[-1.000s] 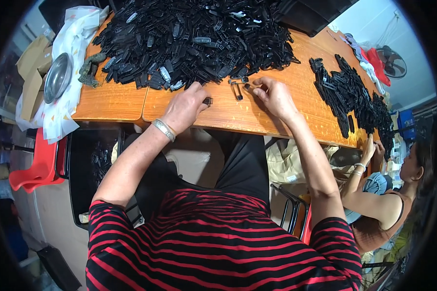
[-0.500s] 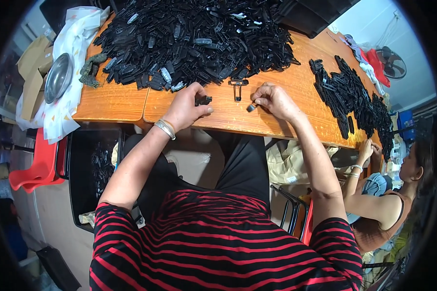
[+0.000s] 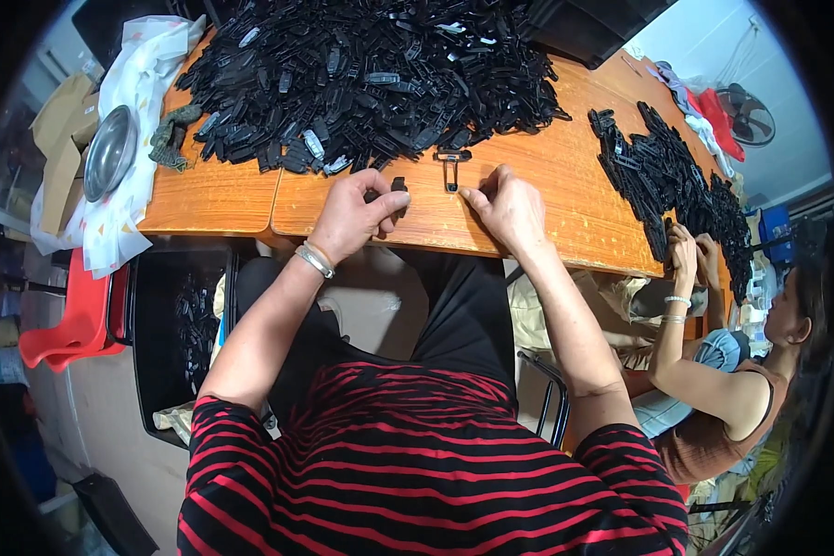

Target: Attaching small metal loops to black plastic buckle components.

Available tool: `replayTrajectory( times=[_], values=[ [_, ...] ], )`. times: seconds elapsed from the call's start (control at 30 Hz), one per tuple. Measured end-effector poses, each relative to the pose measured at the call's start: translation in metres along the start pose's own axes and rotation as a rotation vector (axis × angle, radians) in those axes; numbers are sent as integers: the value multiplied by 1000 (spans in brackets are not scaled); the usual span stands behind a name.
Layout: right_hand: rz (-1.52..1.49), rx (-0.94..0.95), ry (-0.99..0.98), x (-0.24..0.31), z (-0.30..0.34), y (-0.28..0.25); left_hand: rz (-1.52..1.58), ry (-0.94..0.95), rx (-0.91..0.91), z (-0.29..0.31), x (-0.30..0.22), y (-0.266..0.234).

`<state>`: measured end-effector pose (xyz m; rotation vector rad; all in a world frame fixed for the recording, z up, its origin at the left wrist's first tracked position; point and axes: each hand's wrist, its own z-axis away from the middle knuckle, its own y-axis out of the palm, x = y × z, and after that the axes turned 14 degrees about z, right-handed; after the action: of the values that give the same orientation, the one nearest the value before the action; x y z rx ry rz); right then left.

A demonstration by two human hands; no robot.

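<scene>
My left hand (image 3: 350, 213), with a silver bracelet at its wrist, pinches a small black plastic clip piece (image 3: 399, 189) upright between thumb and fingers just above the table's front edge. To the right, my right hand (image 3: 514, 215) has its fingers curled and its thumb pointing left. Something dark seems to sit between that thumb and forefinger, but the fingers hide what it is. Between my hands, a little farther off, a black clip frame (image 3: 451, 173) lies on the wooden table (image 3: 417, 222), close to my right thumb.
A large heap of black clips (image 3: 361, 79) covers the table's far side. Longer black clips (image 3: 663, 176) are piled at the right, where a co-worker's hand (image 3: 683, 252) works. A metal bowl (image 3: 111, 153) stands at the left. Below are a black bin (image 3: 157, 343) and red chair (image 3: 79, 320).
My left hand has turned its clip piece upright. My right hand has shifted slightly left; the small black piece at its fingertips no longer shows. The co-worker's hands have moved up to the pile.
</scene>
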<state>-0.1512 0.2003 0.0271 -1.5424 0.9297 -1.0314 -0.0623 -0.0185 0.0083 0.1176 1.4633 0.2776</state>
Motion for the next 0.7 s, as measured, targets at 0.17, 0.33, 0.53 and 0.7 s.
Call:
replayTrajectory(
  times=[0.17, 0.33, 0.53, 0.7],
  values=[
    [-48, -44, -92, -3, 9, -1, 103, 49, -48, 7, 5, 8],
    [-148, -85, -102, -4, 23, -5, 351, 58, -19, 11, 15, 14],
    [-568, -70, -158, 36, 48, -22, 395, 75, 27, 16, 16, 22],
    [-605, -93, -202, 45, 52, -19, 348, 79, -1, 25, 4, 29]
  ],
)
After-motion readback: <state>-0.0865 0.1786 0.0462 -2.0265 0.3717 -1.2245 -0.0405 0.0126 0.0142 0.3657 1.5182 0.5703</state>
